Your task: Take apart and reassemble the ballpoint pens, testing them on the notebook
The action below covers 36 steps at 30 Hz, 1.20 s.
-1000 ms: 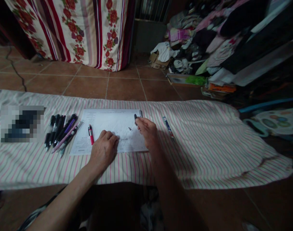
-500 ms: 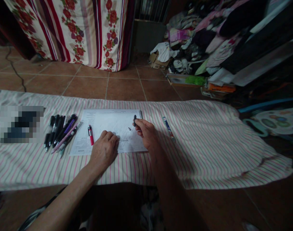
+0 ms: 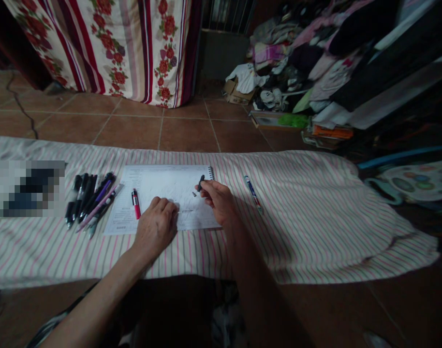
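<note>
Dark pen-like object (image 3: 201, 183): it sits in your right hand (image 3: 218, 197), pinched between thumb and fingers, above the right part of the paper (image 3: 163, 180). Whether its lower end touches the sheet cannot be told. A small grey piece (image 3: 194, 194) shows just beside it, over the paper. Your left hand (image 3: 156, 220) rests palm down on the lower edge of the sheet, fingers bent and close together; you hide its palm from view, so whether it grips anything cannot be determined. To its left, a red pen (image 3: 136, 205) with a black end lies on the paper. Spiral binding (image 3: 211, 172) shows at the sheet's upper right corner. A bunch of pens (image 3: 92, 198) lies left of the paper, on the striped cloth (image 3: 322, 212). One blue pen (image 3: 253, 193) lies apart, to the right of your right hand.
</note>
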Available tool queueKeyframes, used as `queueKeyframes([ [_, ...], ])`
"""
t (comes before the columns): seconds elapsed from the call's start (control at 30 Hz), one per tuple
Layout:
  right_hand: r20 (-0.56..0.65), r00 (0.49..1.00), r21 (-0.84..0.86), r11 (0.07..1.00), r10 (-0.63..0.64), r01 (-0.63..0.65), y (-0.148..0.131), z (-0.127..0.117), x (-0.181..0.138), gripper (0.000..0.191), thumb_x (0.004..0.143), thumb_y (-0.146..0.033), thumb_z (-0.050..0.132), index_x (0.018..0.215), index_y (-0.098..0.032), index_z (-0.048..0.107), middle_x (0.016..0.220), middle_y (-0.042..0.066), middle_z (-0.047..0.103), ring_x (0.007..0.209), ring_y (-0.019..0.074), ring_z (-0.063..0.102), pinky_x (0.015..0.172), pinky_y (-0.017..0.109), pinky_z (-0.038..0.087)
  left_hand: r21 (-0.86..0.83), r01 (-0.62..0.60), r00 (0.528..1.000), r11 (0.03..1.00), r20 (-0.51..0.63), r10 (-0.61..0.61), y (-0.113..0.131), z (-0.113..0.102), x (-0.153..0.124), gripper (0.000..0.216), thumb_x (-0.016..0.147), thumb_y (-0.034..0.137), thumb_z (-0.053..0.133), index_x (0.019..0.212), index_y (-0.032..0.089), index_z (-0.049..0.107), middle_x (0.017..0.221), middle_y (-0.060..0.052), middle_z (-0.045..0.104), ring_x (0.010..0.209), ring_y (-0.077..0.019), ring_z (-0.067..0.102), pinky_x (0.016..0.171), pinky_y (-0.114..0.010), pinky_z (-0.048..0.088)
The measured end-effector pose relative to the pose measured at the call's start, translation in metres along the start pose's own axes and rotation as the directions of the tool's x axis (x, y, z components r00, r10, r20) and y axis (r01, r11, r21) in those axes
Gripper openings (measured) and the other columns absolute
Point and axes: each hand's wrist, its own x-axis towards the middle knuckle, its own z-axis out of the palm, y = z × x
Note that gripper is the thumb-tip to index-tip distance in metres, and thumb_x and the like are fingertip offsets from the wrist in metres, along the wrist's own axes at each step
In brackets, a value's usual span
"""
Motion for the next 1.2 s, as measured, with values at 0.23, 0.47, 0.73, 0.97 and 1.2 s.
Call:
queueKeyframes([
  [0.23,-0.024,1.000,-0.009,1.000,0.003,-0.003,-0.0014,0.0021,-0.0012,0.021,0.062,-0.036,0.066,0.067,-0.016,0.065,0.070,0.000,0.066,0.054,0.0056,0.048,0.044,0.017,0.029,-0.010,0.004,1.000,1.000,-0.025,-0.004,-0.0002,-0.0016,0.0000,0.015,0.086,0.015,0.044,0.078,0.016,0.057,0.073,-0.007,0.058,0.075,-0.0222,0.049,0.067,-0.035,0.044],
  [0.47,-0.028,1.000,0.009,1.000,-0.004,0.004,-0.0018,0.0020,-0.0015,0.019,0.062,-0.035,0.066,0.068,-0.017,0.064,0.069,0.000,0.065,0.054,0.0055,0.049,0.044,0.017,0.030,-0.062,0.025,0.999,0.998,-0.035,-0.027,-0.0025,-0.0022,0.0004,0.015,0.086,0.015,0.043,0.078,0.016,0.055,0.074,-0.007,0.059,0.077,-0.0216,0.051,0.068,-0.035,0.044],
  [0.73,-0.044,0.998,0.039,0.999,0.034,-0.032,-0.0054,0.0032,-0.0031,0.033,0.061,-0.033,0.068,0.089,-0.017,0.063,0.068,-0.001,0.065,0.051,0.0049,0.049,0.043,0.016,0.032,-0.066,0.037,0.999,0.997,-0.031,-0.039,-0.0050,-0.0015,0.0000,0.015,0.086,0.015,0.043,0.078,0.016,0.055,0.073,-0.006,0.059,0.076,-0.0212,0.052,0.067,-0.034,0.044],
  [0.97,0.019,0.999,-0.002,1.000,0.029,-0.029,-0.0053,0.0039,-0.0048,0.031,0.063,-0.034,0.067,0.089,-0.017,0.063,0.068,-0.001,0.066,0.051,0.0051,0.051,0.044,0.016,0.032,-0.044,-0.009,1.000,0.999,-0.028,0.008,-0.0014,0.0013,-0.0007,0.016,0.086,0.012,0.044,0.084,0.016,0.059,0.079,-0.007,0.061,0.081,-0.0214,0.052,0.070,-0.034,0.047],
  [1.2,0.078,0.997,-0.029,1.000,0.004,-0.002,-0.0033,0.0049,-0.0059,0.031,0.064,-0.035,0.068,0.089,-0.017,0.064,0.068,-0.001,0.066,0.051,0.0056,0.050,0.045,0.018,0.032,-0.007,-0.080,0.997,0.997,0.010,0.080,-0.0039,0.0069,-0.0028,0.018,0.088,0.012,0.043,0.087,0.015,0.061,0.085,-0.008,0.060,0.087,-0.0222,0.051,0.073,-0.035,0.048],
])
